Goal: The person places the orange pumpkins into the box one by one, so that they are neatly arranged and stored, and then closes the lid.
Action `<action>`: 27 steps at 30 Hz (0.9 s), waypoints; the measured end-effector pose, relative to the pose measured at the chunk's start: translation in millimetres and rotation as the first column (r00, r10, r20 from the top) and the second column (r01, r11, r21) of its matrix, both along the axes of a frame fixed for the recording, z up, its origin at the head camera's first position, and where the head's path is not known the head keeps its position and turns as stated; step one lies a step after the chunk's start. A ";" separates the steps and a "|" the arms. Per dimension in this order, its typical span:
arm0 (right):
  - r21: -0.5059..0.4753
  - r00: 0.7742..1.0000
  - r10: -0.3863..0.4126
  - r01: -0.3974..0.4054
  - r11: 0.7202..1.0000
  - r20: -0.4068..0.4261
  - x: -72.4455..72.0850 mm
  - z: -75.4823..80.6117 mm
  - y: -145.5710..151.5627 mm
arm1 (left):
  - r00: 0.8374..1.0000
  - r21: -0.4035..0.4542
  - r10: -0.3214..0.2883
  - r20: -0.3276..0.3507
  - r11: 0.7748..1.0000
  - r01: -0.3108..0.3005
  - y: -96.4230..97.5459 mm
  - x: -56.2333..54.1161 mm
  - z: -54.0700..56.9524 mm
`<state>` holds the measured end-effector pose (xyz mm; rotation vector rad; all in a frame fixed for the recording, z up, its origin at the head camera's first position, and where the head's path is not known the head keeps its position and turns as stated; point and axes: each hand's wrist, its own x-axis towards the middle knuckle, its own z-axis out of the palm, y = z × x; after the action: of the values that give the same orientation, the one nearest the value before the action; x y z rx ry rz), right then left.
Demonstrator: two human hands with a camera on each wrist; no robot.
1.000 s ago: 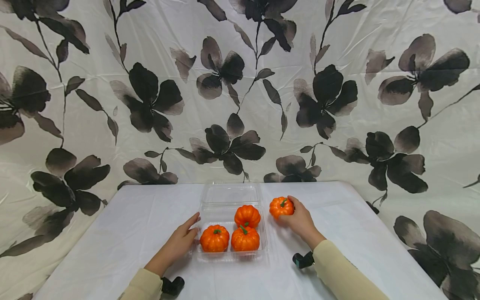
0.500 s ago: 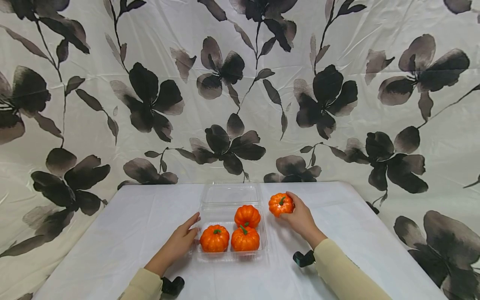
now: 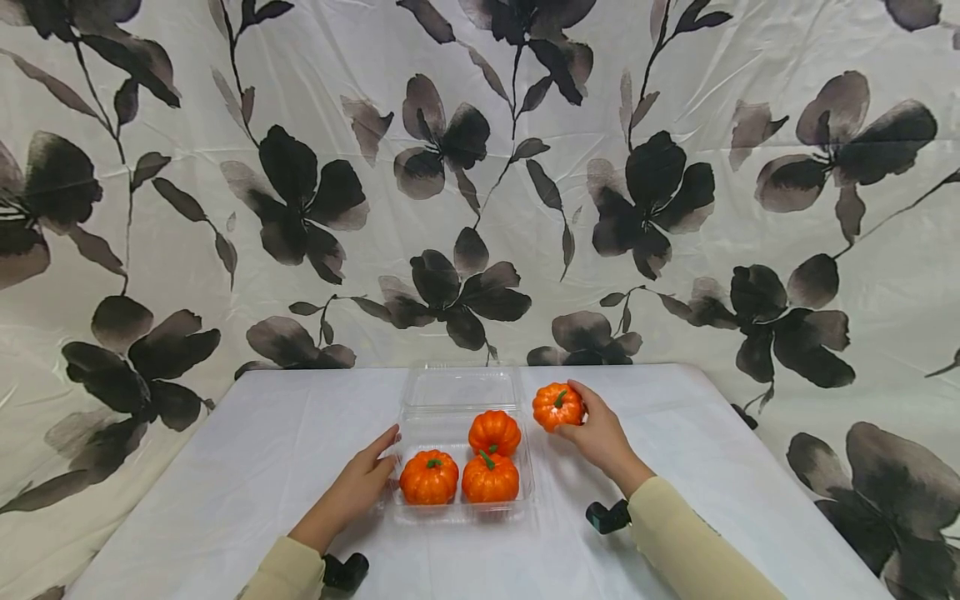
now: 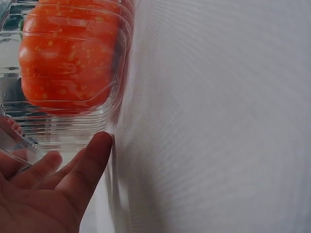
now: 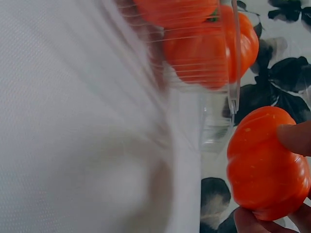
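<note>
A clear plastic clamshell container (image 3: 458, 440) lies with its lid (image 3: 461, 387) folded back. Inside it sit three small orange toy-like pumpkins with green stems: front left (image 3: 429, 477), front right (image 3: 491, 478) and back right (image 3: 495, 432). My left hand (image 3: 365, 475) rests against the container's left side, its fingers fairly straight; in the left wrist view a fingertip touches the ribbed wall. To the right of the container, my right hand (image 3: 603, 437) grips another small pumpkin (image 3: 557, 406) between thumb and fingers. The right wrist view shows this pumpkin (image 5: 267, 167) held beside the container wall.
White cloth covers the table (image 3: 225, 467). Behind the table's far edge hangs a floral curtain (image 3: 555, 275). A black wrist device (image 3: 345, 572) sits by the left sleeve, another (image 3: 607, 517) by the right.
My right hand has moved the gripped pumpkin slightly up and left in the head view, closer to the container. The left hand and the other pumpkins have stayed put.
</note>
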<state>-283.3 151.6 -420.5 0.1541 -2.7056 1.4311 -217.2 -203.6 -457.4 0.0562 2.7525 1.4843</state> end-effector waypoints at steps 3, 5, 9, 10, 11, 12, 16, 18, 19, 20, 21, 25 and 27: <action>-0.004 1.000 0.007 -0.007 1.000 0.001 0.3 1.1 -1.0 | 1.000 -0.003 -0.001 -0.002 1.000 0.001 0.0 0.1 -0.1; -0.002 1.000 0.010 -0.010 1.000 0.000 0.5 2.1 -1.8 | 1.000 -0.003 -0.002 -0.002 1.000 0.002 -0.1 0.2 -0.2; -0.004 1.000 0.020 -0.020 1.000 -0.007 1.3 4.2 -4.1 | 1.000 0.000 -0.003 -0.002 1.000 0.003 -0.4 0.2 -0.1; -0.006 1.000 0.024 -0.024 1.000 -0.011 1.9 5.1 -4.9 | 1.000 0.001 -0.003 -0.002 1.000 0.003 -0.5 0.2 0.0; -0.009 0.999 0.028 -0.028 1.000 -0.016 2.5 5.9 -5.6 | 1.000 0.003 -0.003 -0.002 1.000 0.003 -0.6 0.1 -0.1; -0.011 0.999 0.032 -0.032 0.999 -0.019 2.9 6.6 -6.3 | 1.000 0.003 -0.003 -0.003 1.000 0.003 -0.7 -0.1 -0.3; -0.016 0.998 0.048 -0.049 0.999 -0.033 5.2 10.3 -9.5 | 1.000 0.005 -0.005 -0.006 1.000 0.005 -1.2 -1.1 -1.6; -0.021 0.998 0.053 -0.054 0.998 -0.034 5.9 11.8 -10.9 | 1.000 0.005 -0.006 -0.007 1.000 0.006 -1.5 -1.5 -2.4; -0.023 0.998 0.056 -0.057 0.998 -0.036 6.5 12.8 -11.6 | 1.000 0.006 -0.006 -0.008 1.000 0.006 -1.6 -1.6 -2.7; -0.024 0.998 0.059 -0.060 0.998 -0.037 7.1 13.8 -12.2 | 1.000 0.007 -0.006 -0.009 1.000 0.006 -1.6 -1.6 -2.8; -0.024 0.997 0.061 -0.061 0.998 -0.037 7.3 14.5 -12.9 | 1.000 0.006 -0.007 -0.008 1.000 0.007 -1.6 -1.5 -2.8; -0.021 0.996 0.070 -0.071 0.997 -0.049 8.8 17.9 -15.4 | 1.000 0.002 -0.004 -0.007 1.000 0.004 -1.2 -1.3 -2.6; -0.015 0.996 0.075 -0.076 0.997 -0.054 9.0 19.0 -16.8 | 1.000 -0.002 -0.002 -0.004 1.000 0.002 -0.6 -1.1 -2.0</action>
<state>-274.3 134.8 -401.5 0.2918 -2.6713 1.4477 -218.2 -204.2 -459.4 0.0620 2.7560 1.4823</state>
